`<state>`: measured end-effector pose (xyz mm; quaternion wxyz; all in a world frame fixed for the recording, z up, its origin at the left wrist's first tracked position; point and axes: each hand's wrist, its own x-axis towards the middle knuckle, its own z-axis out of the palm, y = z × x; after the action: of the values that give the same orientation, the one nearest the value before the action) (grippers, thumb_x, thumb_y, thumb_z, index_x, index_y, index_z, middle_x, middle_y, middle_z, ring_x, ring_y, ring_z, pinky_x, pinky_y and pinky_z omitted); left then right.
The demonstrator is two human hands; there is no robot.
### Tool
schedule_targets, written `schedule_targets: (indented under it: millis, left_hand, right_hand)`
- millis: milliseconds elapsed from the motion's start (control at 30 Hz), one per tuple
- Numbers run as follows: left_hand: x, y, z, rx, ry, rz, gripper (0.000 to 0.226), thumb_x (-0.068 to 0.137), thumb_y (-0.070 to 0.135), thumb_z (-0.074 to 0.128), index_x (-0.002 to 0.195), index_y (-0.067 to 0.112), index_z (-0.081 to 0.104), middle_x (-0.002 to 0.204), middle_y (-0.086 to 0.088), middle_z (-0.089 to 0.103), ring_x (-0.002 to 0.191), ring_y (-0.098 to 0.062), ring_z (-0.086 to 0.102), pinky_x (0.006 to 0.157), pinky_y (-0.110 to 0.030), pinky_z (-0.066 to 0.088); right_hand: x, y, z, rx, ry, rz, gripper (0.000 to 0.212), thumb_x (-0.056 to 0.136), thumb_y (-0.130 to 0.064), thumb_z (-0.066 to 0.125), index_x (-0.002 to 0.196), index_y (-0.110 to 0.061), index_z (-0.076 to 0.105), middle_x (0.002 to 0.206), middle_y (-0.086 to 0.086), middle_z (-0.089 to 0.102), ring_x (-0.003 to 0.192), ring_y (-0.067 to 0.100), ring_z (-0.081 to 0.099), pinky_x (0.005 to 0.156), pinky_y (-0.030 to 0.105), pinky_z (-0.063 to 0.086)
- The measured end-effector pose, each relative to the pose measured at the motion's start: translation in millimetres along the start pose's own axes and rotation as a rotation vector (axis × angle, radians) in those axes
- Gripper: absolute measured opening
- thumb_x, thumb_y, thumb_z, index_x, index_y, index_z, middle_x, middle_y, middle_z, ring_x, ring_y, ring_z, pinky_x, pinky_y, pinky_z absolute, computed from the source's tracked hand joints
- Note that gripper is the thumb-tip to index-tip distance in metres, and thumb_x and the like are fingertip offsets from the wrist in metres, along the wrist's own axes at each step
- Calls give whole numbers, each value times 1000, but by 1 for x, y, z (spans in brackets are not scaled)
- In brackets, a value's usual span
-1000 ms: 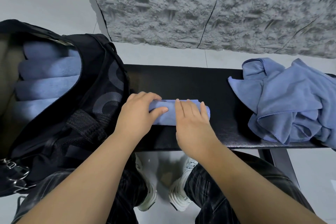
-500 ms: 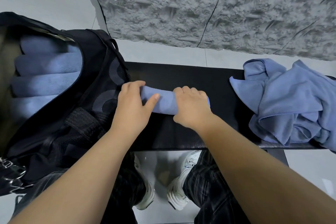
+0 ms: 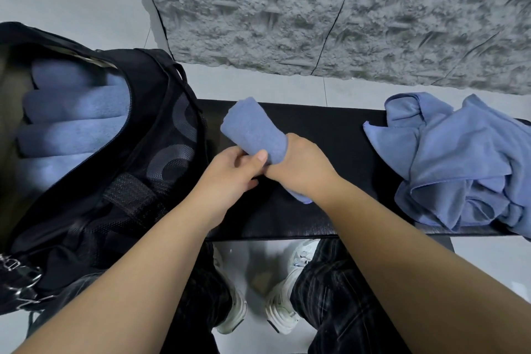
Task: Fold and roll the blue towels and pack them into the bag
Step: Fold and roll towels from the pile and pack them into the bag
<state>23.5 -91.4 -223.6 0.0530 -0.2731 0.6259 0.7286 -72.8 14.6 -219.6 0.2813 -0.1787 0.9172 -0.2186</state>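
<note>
The right hand [image 3: 298, 167] is wrapped around the middle of a tightly rolled blue terry towel [image 3: 254, 131], its fingers curled under the roll and out of sight, so that the roll is held tilted, one end pointing up and away toward the far-left and the other end poking out below the wrist near the black padded counter [image 3: 330, 135]. The left hand [image 3: 230, 172] meets it from the left: its thumb presses against the side of the roll and its fingers [image 3: 244, 162] curl in under it, pinching the towel beside the right hand. The roll appears lifted off the counter at its upper end; whether the lower end touches the surface cannot be told. To the left, resting partly on the counter's left end, stands a large black fabric bag with a grey ring pattern [image 3: 161, 135], its zip opening gaping wide and several rolled blue towels [image 3: 71, 123] lying side by side inside. On the right end of the counter lies a crumpled heap of loose blue towels [image 3: 459, 164], well apart from the hands. Beyond the counter are a pale tiled floor [image 3: 258, 83] and a rough grey stone-textured wall [image 3: 344, 14]. Below the counter's near edge show dark plaid trousers [image 3: 330, 296] and white sneakers [image 3: 280, 313].
</note>
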Motion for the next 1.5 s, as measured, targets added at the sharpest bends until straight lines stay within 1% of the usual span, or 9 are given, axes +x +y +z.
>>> schedule_targets:
  millis: [233, 500, 600, 833, 967, 1167, 1300, 1400, 1500]
  left_hand:
    - [-14, 16, -15, -148, -85, 118, 38, 86, 24, 55, 120, 7, 55, 112, -6, 68, 104, -19, 65, 84, -30, 55]
    - [-46, 48, -34, -18, -64, 201, 22, 92, 17, 52, 114, 21, 57, 102, 9, 70, 92, -8, 68, 76, -24, 55]
    - [-60, 59, -45, 44, -63, 227, 21, 92, 15, 54, 110, 22, 58, 98, 11, 71, 88, -5, 67, 70, -21, 55]
    - [-96, 73, -75, 122, -23, 308, 18, 77, 29, 64, 95, 30, 65, 114, -11, 63, 101, -21, 64, 84, -41, 56]
    - [-112, 74, -95, 144, 79, 376, 29, 67, 44, 66, 95, 37, 67, 116, -20, 55, 108, -29, 59, 93, -49, 49]
    - [-126, 69, -121, 34, 258, 433, 35, 89, 18, 57, 124, 21, 52, 103, -3, 62, 97, -15, 60, 95, -41, 48]
    - [-126, 43, -152, 486, 547, 343, 37, 91, 26, 52, 127, 23, 47, 116, -4, 55, 100, -15, 55, 97, -38, 43]
    - [-132, 25, -156, 893, 530, 73, 43, 93, 30, 50, 129, 8, 41, 127, -12, 51, 116, -28, 50, 95, -37, 41]
    - [-143, 16, -147, 1363, 477, -23, 32, 94, 44, 44, 104, 13, 44, 111, -7, 59, 104, -27, 57, 77, -32, 36]
  right_hand:
    - [-21, -20, -9, 203, -103, -216, 49, 76, -25, 72, 118, -19, 48, 94, -9, 54, 84, 8, 52, 65, 11, 40]
    - [-38, -62, -32, 559, -332, -298, 49, 63, -10, 73, 108, -9, 55, 98, 18, 65, 92, 28, 66, 84, 50, 55]
    - [-46, -71, -30, 698, -447, -336, 49, 65, 0, 69, 112, -3, 56, 98, 15, 65, 93, 23, 65, 91, 46, 53]
    - [-68, -99, -20, 832, -619, -418, 47, 71, 4, 63, 117, -2, 56, 105, 12, 65, 99, 22, 62, 97, 40, 48]
    - [-77, -123, -9, 803, -499, -407, 43, 66, -2, 68, 109, -3, 63, 100, 11, 69, 97, 22, 65, 98, 42, 49]
    - [-82, -158, 16, 807, -273, -436, 43, 70, -21, 76, 111, -16, 63, 106, 7, 70, 103, 23, 66, 94, 46, 51]
    - [-92, -174, 22, 912, 32, -406, 44, 79, -21, 75, 116, -21, 53, 107, -3, 67, 98, 10, 65, 87, 32, 53]
    - [-94, -187, 21, 1034, 116, -393, 51, 76, -32, 74, 119, -24, 48, 109, -6, 65, 99, 6, 64, 87, 31, 53]
    - [-91, -206, 27, 1163, 46, -396, 58, 73, -29, 71, 124, -17, 46, 113, -1, 64, 103, 10, 63, 90, 31, 52]
